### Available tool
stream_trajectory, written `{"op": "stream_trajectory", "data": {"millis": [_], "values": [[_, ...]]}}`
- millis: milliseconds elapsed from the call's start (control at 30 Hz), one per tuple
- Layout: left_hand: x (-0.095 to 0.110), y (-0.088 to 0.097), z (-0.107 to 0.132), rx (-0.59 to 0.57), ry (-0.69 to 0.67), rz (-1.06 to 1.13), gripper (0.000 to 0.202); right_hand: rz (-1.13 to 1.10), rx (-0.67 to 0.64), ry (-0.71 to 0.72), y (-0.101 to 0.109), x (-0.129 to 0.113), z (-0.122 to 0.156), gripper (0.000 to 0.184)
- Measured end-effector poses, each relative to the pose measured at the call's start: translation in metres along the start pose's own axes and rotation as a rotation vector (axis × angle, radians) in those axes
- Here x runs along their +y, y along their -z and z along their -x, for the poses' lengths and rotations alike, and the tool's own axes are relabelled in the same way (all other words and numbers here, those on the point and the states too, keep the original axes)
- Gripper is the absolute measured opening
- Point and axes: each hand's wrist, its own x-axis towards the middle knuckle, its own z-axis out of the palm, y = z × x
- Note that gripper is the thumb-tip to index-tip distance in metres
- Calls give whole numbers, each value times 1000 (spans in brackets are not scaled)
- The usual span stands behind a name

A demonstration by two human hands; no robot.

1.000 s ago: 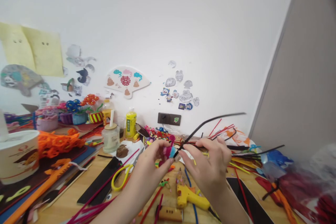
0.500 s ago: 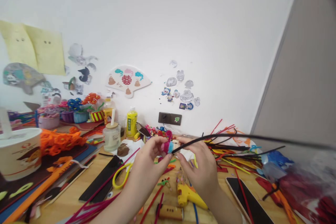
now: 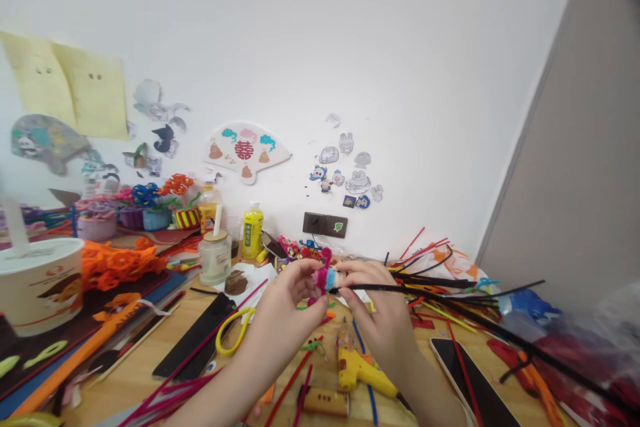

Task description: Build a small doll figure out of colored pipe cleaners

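Pinching pink-blue pipe-cleaner bundle (image 3: 324,278) with left hand (image 3: 285,297), right hand (image 3: 375,300) gripping black pipe cleaner (image 3: 415,292) between fingertips, its length running rightward from bundle, nearly level.

Looks like a home craft corner to me: a light wooden desk (image 3: 125,393) buried in fuzzy multicoloured pipe cleaners (image 3: 450,297), a yellow hot glue gun (image 3: 357,373), and a white wall (image 3: 400,80) stuck with paper cutouts and a cream fan-shaped paper decoration (image 3: 246,151).

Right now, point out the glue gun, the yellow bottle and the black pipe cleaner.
Glue gun (image 3: 356,373): head view, on its yellow body.
Yellow bottle (image 3: 253,233): head view, on its label.
Black pipe cleaner (image 3: 500,333): head view, on the free stretch running right.
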Motion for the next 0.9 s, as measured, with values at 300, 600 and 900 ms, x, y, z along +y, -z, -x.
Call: {"op": "stream_trajectory", "data": {"millis": [300,600,900], "values": [[-9,-2,5,-31,-89,-104,22,-53,9,-30,-2,3,1,7],[-11,-5,8,-26,-132,-150,20,-247,160,-276,-13,6,9,12],[-9,-6,10,-40,-114,-142,22,-130,214,-102,-11,11,9,4]]}}
